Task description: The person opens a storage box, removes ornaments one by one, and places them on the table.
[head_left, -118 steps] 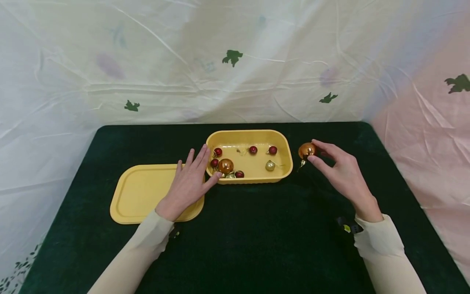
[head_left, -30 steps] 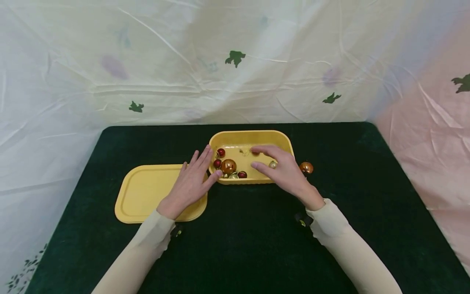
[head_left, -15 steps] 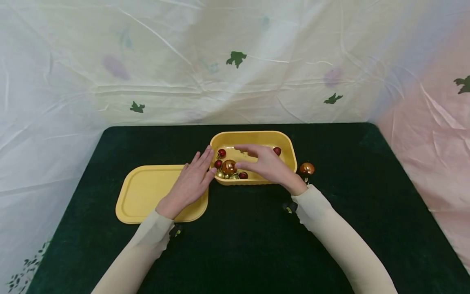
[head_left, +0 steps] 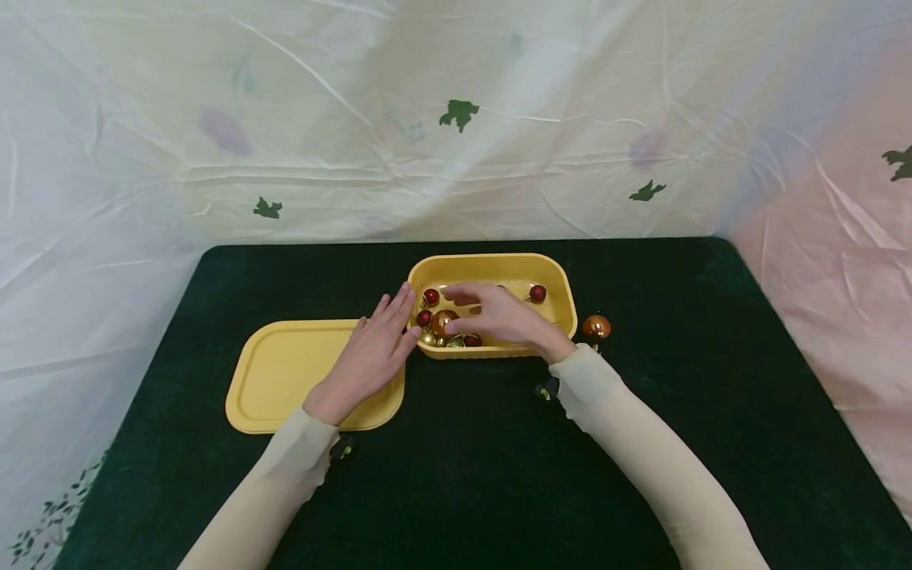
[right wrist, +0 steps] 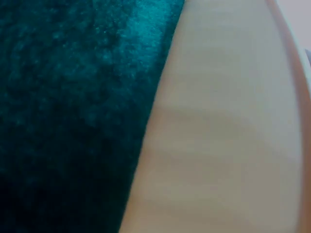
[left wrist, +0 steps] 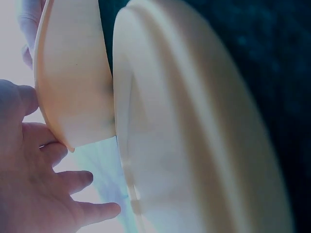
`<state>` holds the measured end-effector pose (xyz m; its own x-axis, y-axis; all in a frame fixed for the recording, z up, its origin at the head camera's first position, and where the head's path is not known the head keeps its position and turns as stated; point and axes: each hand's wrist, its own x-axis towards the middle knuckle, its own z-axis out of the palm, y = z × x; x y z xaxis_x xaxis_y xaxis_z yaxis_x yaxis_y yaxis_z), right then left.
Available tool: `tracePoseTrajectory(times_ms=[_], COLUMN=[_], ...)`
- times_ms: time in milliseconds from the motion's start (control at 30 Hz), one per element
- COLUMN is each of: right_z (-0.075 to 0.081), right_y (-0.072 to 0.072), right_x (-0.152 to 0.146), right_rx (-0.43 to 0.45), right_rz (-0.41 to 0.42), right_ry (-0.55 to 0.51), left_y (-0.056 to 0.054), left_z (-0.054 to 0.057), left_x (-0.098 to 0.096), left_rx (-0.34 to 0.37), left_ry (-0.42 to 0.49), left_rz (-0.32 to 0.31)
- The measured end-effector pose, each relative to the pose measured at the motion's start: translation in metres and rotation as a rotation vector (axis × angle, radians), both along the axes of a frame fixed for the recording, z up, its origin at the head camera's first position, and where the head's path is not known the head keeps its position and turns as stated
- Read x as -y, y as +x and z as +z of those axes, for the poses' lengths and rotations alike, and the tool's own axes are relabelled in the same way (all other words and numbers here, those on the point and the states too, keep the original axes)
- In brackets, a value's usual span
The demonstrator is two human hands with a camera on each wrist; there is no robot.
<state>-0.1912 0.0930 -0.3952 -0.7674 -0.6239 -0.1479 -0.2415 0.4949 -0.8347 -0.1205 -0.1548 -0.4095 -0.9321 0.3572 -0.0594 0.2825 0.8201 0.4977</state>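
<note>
The copper ball (head_left: 438, 323) lies inside the yellow box (head_left: 492, 353), near its left end, beside small red ornaments (head_left: 424, 318). The box sits near the middle of the far edge of the counter (head_left: 463, 475). The right hand (head_left: 502, 313) reaches in; its grip has thumb and fingers about the ball, but whether they pinch it cannot be told. The left hand (head_left: 366, 364), fingers straight, touches the box's left end, probably to steady it. The lid (head_left: 281, 372) lies toward the left edge, presumably for access. 1 outer copper ball (head_left: 597, 326) rests beside the box's right end.
</note>
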Motion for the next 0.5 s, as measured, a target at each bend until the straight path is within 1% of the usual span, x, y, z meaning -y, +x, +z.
tracePoseTrajectory(times_ms=[233, 500], right_z=[-0.006, -0.007], right_y=[-0.004, -0.005], right_x=[0.006, 0.011], right_rx=[0.048, 0.019], right_rz=[0.032, 0.075], right_ry=[0.024, 0.055], left_y=[0.0, 0.0], left_z=[-0.001, 0.0], left_x=[0.0, 0.001], left_rx=[0.007, 0.009], left_ry=[-0.01, -0.011], left_rz=[0.002, 0.002])
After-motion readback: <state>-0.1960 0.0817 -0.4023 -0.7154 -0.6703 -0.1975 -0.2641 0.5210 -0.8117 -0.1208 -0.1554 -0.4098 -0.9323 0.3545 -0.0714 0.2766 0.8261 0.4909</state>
